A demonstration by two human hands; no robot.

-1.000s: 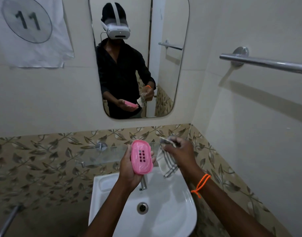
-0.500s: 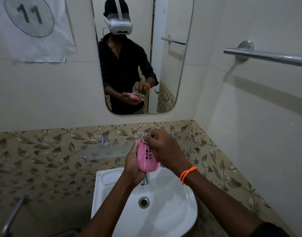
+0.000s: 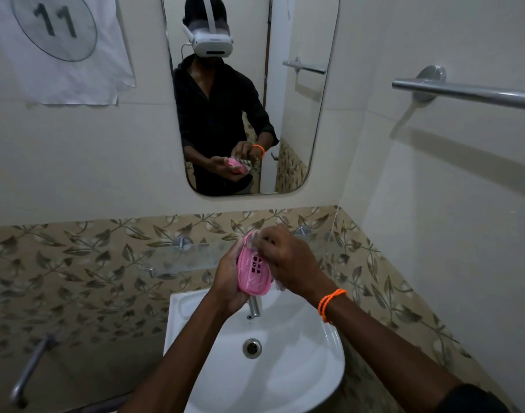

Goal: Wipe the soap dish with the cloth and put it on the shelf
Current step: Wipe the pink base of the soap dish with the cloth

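While gripped upright in the left hand [image 3: 225, 281] above the sink [image 3: 300, 383], pink soap dish [image 3: 252, 274] rubbed at top end with cloth [image 3: 252, 244] bunched in right hand [image 3: 288, 263]. Hands together. Glass shelf [image 3: 178, 257] just behind.

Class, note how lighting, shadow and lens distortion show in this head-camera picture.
Head view: dim, even light; the towel rail casts a soft diagonal shadow on the wall; the wide-angle lens bows the mirror edges; the hands and soap dish are slightly soft.
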